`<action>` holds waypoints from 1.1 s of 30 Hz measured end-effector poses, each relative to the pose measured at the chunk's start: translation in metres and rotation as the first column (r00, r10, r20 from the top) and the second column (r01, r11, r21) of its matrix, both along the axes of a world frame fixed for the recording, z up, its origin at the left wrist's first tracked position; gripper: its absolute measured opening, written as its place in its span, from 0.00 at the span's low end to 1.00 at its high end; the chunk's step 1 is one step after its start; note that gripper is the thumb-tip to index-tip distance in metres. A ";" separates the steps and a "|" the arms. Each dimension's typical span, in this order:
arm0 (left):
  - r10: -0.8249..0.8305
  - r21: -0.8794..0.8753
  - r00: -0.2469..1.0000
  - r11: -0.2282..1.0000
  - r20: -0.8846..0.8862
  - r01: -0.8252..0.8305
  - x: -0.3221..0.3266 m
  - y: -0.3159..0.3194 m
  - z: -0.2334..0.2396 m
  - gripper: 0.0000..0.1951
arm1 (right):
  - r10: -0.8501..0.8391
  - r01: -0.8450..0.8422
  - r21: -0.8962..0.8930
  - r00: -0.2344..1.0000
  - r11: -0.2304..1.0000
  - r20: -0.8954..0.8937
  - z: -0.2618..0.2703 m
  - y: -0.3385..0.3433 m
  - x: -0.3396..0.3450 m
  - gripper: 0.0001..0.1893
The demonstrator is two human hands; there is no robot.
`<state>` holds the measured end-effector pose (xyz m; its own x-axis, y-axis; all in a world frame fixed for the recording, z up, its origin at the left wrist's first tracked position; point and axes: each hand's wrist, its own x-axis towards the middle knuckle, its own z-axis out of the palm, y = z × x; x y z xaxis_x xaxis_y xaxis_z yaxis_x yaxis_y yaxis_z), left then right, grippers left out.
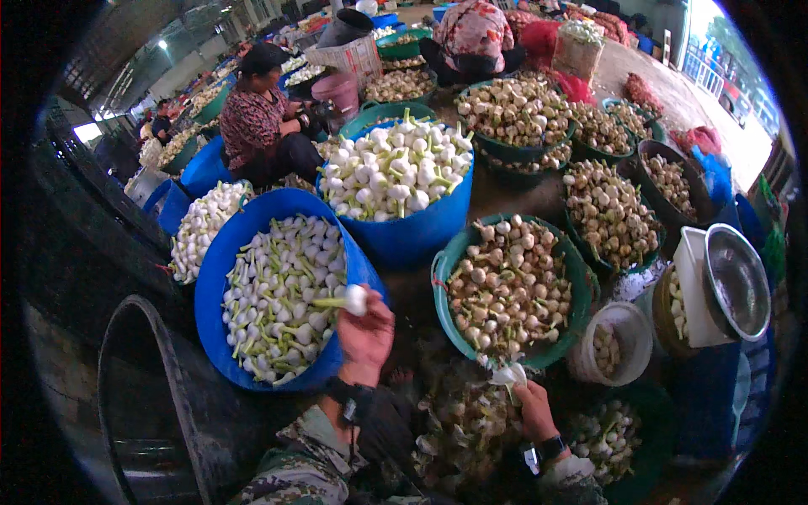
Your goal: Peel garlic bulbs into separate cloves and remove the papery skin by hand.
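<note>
A peeled white garlic bulb with a green stem [355,300] is at the fingers of my left hand [368,331], over the right rim of a blue tub [211,278] of clean bulbs. Whether the fingers still grip the bulb cannot be told. My right hand [535,407] pinches pale garlic skin [509,375] at the near edge of a green basin [444,309], which holds unpeeled garlic bulbs [505,278]. Below, between my arms, lies a pile of loose garlic skins [464,423].
A second blue tub [410,237] heaped with white bulbs stands ahead. A white bucket [641,344], a metal bowl [737,282] and more garlic basins stand at right. A co-worker [255,120] sits at upper left, another person [473,38] farther back.
</note>
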<state>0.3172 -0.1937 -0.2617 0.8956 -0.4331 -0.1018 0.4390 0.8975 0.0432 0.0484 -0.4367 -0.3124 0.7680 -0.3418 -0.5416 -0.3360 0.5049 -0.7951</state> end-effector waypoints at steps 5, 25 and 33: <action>0.152 0.095 0.988 0.984 -0.016 -0.150 0.011 0.028 -0.010 0.39 | 0.042 -0.040 -0.163 0.999 0.986 0.012 -0.002 0.003 0.003 0.13; -0.879 0.968 0.476 0.095 -0.028 0.233 -0.083 -0.069 -0.018 0.13 | 0.176 -0.548 -0.762 0.835 0.345 -0.522 -0.128 -0.110 0.027 0.15; -0.924 0.979 0.356 -0.075 -0.140 0.192 -0.076 -0.079 -0.024 0.13 | 0.137 -0.445 -0.842 0.896 0.305 -0.423 -0.188 -0.165 0.060 0.22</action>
<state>0.2408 -0.2723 -0.2860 0.3285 -0.7570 -0.5648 0.2887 -0.4889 0.8232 0.1080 -0.6012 -0.5004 0.8326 -0.5092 -0.2181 -0.5360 -0.6414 -0.5489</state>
